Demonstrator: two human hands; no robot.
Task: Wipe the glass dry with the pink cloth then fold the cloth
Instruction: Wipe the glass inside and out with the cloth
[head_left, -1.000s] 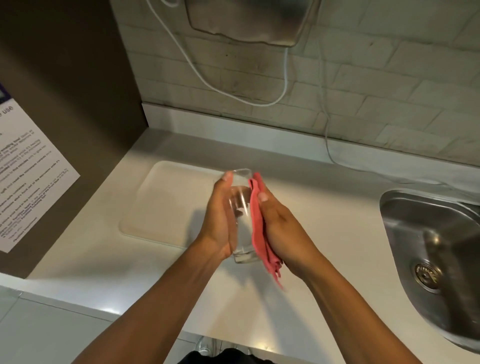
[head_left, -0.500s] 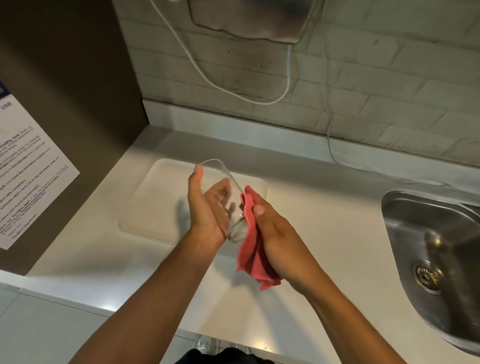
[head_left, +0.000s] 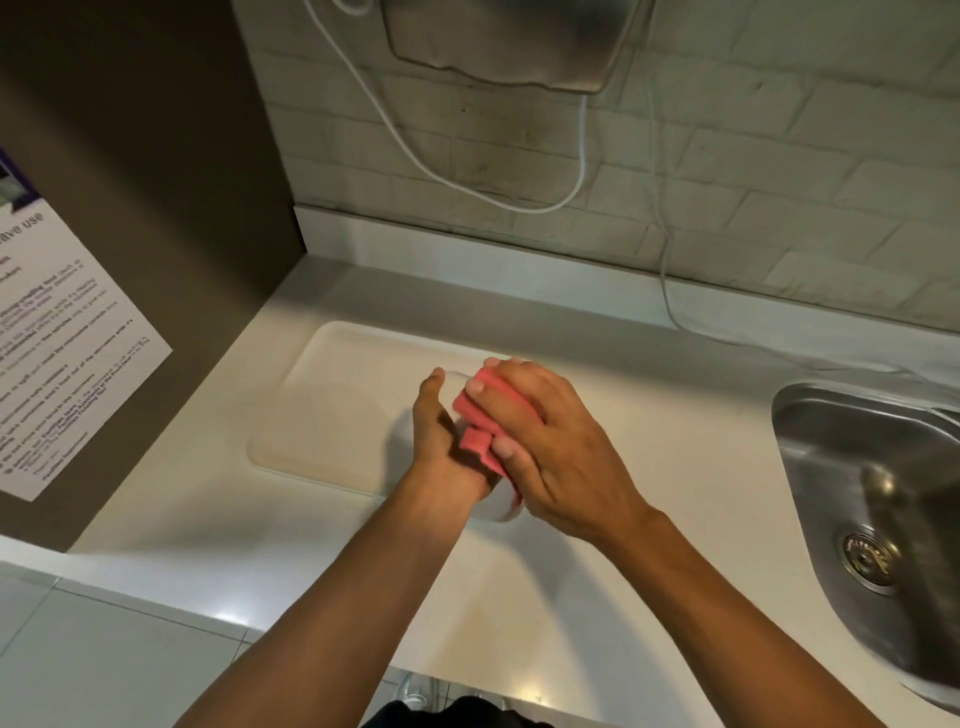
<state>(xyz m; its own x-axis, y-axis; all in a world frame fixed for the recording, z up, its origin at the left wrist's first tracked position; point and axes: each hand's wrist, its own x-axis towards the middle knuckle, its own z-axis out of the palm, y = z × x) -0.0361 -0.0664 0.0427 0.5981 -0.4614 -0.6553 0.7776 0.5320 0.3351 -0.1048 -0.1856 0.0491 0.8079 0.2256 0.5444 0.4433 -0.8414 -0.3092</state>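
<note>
Both hands meet above the white counter (head_left: 649, 467). My left hand (head_left: 441, 441) holds the clear glass (head_left: 496, 506) from the left side; only its base shows below my hands, and the rest is hidden. My right hand (head_left: 550, 441) lies over the glass from the right and presses the pink cloth (head_left: 485, 415) around it, fingers curled over the cloth. The picture is blurred by motion.
A white tray (head_left: 332, 410) lies on the counter just left of my hands. A steel sink (head_left: 872, 499) is set in at the right. A white cable (head_left: 670, 291) hangs along the tiled wall behind. A printed notice (head_left: 57, 353) is on the brown wall at left.
My right hand has moved up and over the glass, wrapping the cloth around it. The glass, tilted open-end-up before, is now almost fully covered by both hands.
</note>
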